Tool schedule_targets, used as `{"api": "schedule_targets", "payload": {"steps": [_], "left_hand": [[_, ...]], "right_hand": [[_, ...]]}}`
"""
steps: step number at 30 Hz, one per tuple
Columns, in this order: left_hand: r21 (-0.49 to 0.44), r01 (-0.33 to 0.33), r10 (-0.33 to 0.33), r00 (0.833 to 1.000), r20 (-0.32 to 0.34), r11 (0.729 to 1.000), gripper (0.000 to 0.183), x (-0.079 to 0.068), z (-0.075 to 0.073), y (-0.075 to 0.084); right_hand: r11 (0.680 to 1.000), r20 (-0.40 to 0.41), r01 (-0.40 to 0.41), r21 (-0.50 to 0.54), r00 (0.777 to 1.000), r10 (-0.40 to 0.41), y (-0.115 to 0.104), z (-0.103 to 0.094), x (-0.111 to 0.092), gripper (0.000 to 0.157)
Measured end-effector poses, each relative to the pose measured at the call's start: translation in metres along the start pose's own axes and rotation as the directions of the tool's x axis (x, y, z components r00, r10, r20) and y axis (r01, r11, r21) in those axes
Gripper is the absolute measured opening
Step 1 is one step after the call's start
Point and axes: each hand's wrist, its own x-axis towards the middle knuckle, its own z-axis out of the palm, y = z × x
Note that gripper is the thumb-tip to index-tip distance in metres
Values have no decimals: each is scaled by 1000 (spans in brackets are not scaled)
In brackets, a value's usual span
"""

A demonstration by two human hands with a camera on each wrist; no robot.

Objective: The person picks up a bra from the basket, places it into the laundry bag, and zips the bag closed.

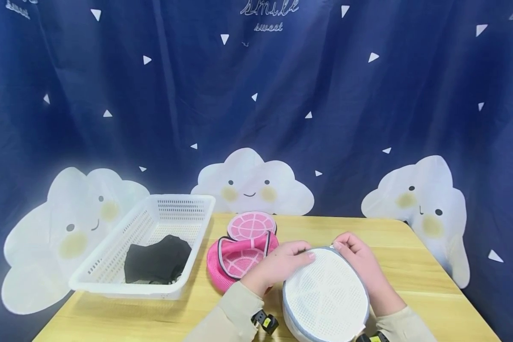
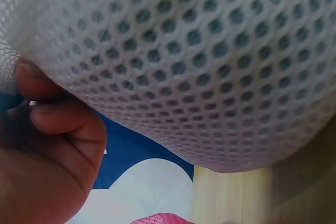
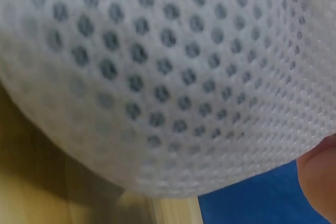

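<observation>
A round white mesh laundry bag [image 1: 327, 297] with a grey-blue rim stands tilted at the front of the table, its flat lid facing up. My left hand [image 1: 278, 266] pinches the rim at its upper left, thumb on the lid. At the top of the rim, my right hand [image 1: 363, 266] pinches the edge where a small white bit shows at the fingertips. In the left wrist view the curled fingers of the left hand [image 2: 58, 145] meet the mesh [image 2: 210, 77]. The right wrist view shows mesh [image 3: 157, 77] and one fingertip [image 3: 320, 177] at its edge.
Left of the hands lies a pink mesh bag [image 1: 215, 266], unzipped, its round pink lid [image 1: 251, 227] folded back behind it. A white plastic basket [image 1: 124, 288] at the table's left holds black cloth [image 1: 156, 261]. A dark blue curtain [image 1: 282, 118] with clouds hangs behind.
</observation>
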Motion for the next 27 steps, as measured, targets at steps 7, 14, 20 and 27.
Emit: {"api": "schedule_targets", "payload": {"steps": [7, 14, 20, 27], "left_hand": [[10, 13, -13, 1000, 21, 1000, 18, 0, 1, -1], [-6, 37, -37, 999, 13, 999, 18, -1, 2, 1], [89, -7, 9, 1000, -30, 996, 20, 0, 0, -1], [76, -9, 16, 996, -92, 997, 21, 2, -2, -2]], "right_hand": [[997, 122, 57, 45, 991, -62, 5, 2, -3, 19], [990, 271, 106, 88, 954, -127, 7, 2, -4, 16], [987, 335, 124, 102, 930, -151, 5, 2, -4, 16], [990, 281, 134, 48, 949, -142, 5, 4, -2, 15]]}}
